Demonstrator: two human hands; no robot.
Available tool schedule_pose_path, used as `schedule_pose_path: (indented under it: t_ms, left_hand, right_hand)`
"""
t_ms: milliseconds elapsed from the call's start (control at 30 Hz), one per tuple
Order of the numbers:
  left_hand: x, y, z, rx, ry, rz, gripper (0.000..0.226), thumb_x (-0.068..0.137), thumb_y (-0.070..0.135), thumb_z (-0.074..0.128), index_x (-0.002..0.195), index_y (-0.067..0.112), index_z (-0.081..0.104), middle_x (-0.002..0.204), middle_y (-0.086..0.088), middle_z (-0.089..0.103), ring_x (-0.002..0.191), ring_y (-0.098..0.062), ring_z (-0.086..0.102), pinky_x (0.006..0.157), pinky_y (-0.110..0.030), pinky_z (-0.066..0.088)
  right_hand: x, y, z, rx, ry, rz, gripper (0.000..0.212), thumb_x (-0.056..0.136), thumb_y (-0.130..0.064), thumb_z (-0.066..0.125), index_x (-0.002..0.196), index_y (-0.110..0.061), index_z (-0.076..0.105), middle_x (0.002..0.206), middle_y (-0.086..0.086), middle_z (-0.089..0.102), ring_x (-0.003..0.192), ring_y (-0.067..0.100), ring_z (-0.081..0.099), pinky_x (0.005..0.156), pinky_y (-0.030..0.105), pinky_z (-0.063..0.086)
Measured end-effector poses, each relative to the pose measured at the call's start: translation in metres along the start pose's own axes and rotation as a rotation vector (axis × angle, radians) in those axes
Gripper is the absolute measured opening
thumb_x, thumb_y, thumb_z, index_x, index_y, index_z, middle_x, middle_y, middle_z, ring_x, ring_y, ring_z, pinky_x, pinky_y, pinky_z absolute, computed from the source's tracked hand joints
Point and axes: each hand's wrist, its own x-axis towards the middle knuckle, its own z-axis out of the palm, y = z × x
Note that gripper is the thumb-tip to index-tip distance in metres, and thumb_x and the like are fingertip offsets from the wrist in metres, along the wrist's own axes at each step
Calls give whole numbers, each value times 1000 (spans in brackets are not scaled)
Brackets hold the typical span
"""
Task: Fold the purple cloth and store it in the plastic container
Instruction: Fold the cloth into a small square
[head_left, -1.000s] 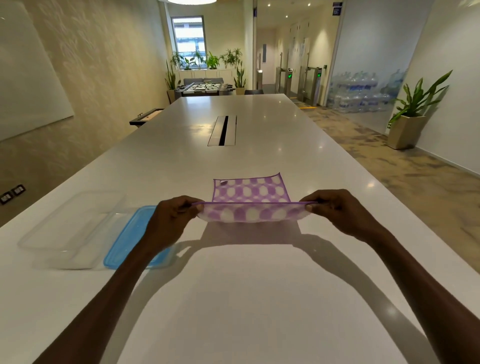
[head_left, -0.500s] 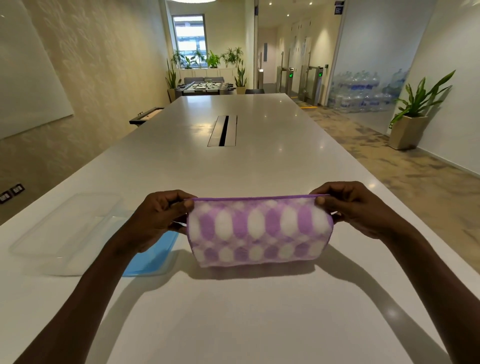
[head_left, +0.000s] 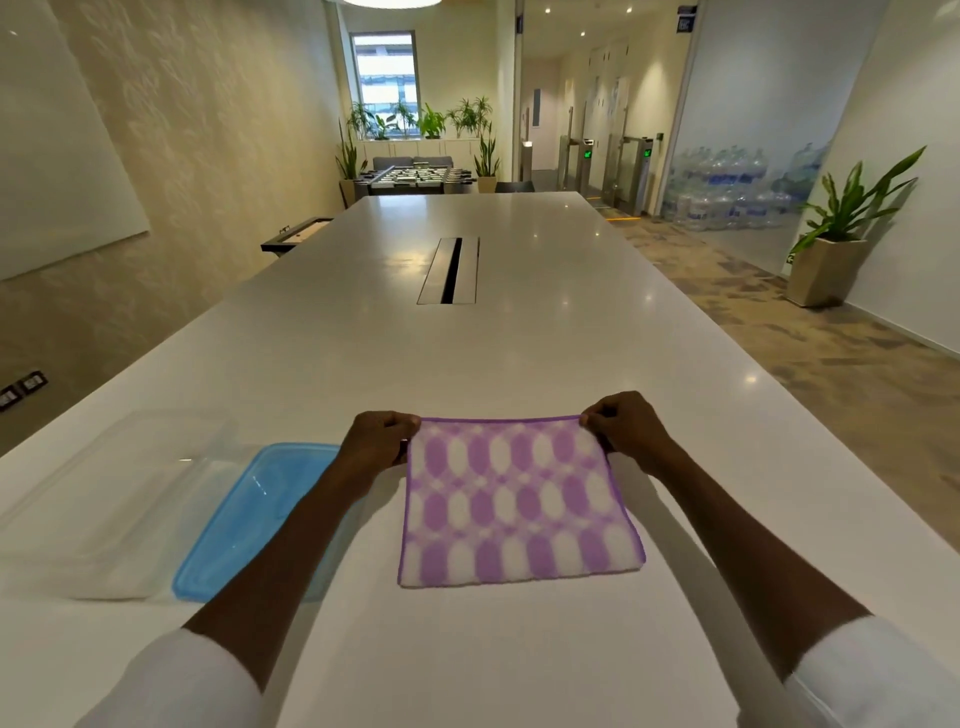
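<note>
Both grips, left hand (head_left: 382, 441) and right hand (head_left: 626, 431), pinch the purple cloth (head_left: 514, 501) by its 12 o'clock corners, keeping it flat on the desk (head_left: 519, 338), probably squaring the fold, with the plastic container (head_left: 111, 499) at 9 o'clock.

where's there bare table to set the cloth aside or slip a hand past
Bare white table runs from the purple-and-white patterned cloth to the dark cable slot. More lies right of the right hand, and near the body below the cloth. The left is crowded: the blue plastic lid and clear plastic container sit beside the left hand.
</note>
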Motion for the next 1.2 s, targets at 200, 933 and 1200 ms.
schedule_pose_path:
  t_ms: [200,933,1200]
  left_hand:
    - [20,-26,10,135,141,-65,14,84,16,69,71,13,72,78,-12,70,72,-24,64,71,-31,52]
    - [-22,-36,72,698,117,632,42,97,32,47,134,12,52,138,-9,55,129,-23,50,111,-36,37]
    - [-24,-53,83,1165,-135,381,60,100,46,18,153,17,11,163,-8,2,150,-26,-3,121,-49,-1]
  right_hand:
    - [13,23,19,-185,46,51,13,84,-16,70,80,-6,77,80,7,70,78,19,61,71,25,42]
    - [-27,1,77,-662,20,-361,59,93,-58,39,140,-23,49,147,11,49,135,32,42,108,46,37]
    - [-50,15,89,-891,-191,-257,83,76,-78,-7,151,-47,8,165,2,-5,150,36,-5,114,64,-3]
